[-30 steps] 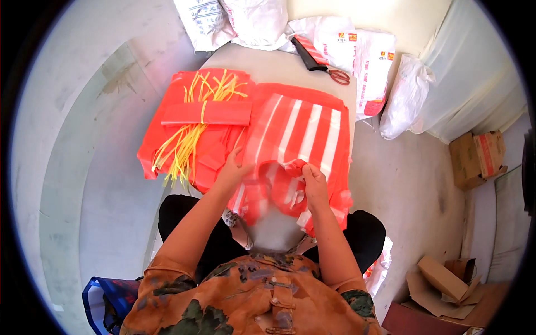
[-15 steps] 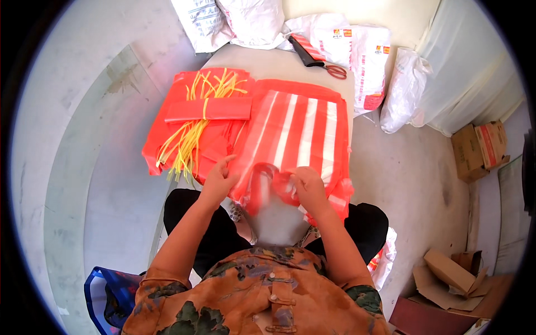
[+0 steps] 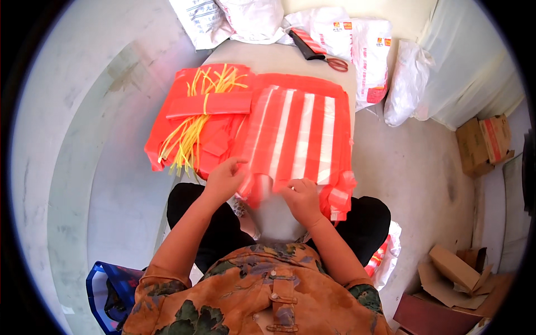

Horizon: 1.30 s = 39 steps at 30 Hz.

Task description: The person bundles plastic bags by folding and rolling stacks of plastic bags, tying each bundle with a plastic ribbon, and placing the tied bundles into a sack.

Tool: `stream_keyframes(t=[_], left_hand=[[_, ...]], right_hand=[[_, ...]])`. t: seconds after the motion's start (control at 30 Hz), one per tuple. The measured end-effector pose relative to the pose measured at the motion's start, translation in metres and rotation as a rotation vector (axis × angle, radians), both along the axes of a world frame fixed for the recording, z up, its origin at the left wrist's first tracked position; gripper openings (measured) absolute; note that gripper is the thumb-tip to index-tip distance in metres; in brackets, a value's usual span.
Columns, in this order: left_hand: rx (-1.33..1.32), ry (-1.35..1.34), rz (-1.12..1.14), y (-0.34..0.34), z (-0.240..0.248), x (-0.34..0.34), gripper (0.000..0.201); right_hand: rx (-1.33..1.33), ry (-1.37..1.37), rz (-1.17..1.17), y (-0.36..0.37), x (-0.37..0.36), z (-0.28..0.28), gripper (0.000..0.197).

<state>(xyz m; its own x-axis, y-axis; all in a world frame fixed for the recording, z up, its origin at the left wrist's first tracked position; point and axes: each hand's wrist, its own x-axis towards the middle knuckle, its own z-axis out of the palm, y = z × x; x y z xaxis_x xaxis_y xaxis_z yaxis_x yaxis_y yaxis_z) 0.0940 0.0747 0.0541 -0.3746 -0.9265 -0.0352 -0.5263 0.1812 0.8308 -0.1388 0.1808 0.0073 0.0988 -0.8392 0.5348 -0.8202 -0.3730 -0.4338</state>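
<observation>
A stack of flat red-and-white striped plastic bags [image 3: 297, 128] lies on the table in front of me. At the stack's near left corner rests my left hand [image 3: 224, 180], its index finger stretched over the plastic and its other fingers bent. My right hand [image 3: 303, 200] is closed on the near edge of the top plastic bag, fingers curled over the film. Between the hands the near edge hangs loose and slightly blurred. Beside the stack, to the left, a red pile [image 3: 167, 134] carries a folded red bundle [image 3: 229, 104] with yellow ties [image 3: 192, 139].
Red-handled scissors [image 3: 337, 65] lie at the table's far end beside a black-and-red-striped item [image 3: 308, 46]. White sacks [image 3: 254, 22] stand behind. Cardboard boxes [image 3: 480, 146] and an opened carton [image 3: 452, 279] are on the right; a blue bag [image 3: 106, 296] is at lower left.
The red flap in my right hand has come down onto the stack's near edge. My left hand has shifted slightly right, its fingers now over the corner.
</observation>
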Motion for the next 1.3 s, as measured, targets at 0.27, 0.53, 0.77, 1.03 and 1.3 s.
stream_keyframes(t=[0.27,0.53,0.77,1.03,1.3], left_hand=[[0.109,-0.347,-0.332,-0.021,0.029,-0.084,0.038],[0.048,-0.242,-0.415,-0.023,-0.007,-0.085,0.036],[-0.397,-0.044,-0.638,0.006,-0.006,-0.065,0.035],[-0.264,-0.118,-0.443,-0.003,-0.04,-0.068,0.015],[0.404,0.367,-0.152,-0.014,-0.045,-0.073,0.027]], right_hand=[[-0.09,-0.01,0.025,0.005,0.002,-0.015,0.01],[-0.084,-0.036,0.02,0.004,0.002,-0.016,0.015],[-0.07,-0.065,-0.022,-0.002,-0.002,-0.003,0.013],[0.079,-0.316,-0.303,-0.003,-0.022,0.001,0.019],[0.167,-1.052,-0.465,0.017,-0.1,-0.031,0.044]])
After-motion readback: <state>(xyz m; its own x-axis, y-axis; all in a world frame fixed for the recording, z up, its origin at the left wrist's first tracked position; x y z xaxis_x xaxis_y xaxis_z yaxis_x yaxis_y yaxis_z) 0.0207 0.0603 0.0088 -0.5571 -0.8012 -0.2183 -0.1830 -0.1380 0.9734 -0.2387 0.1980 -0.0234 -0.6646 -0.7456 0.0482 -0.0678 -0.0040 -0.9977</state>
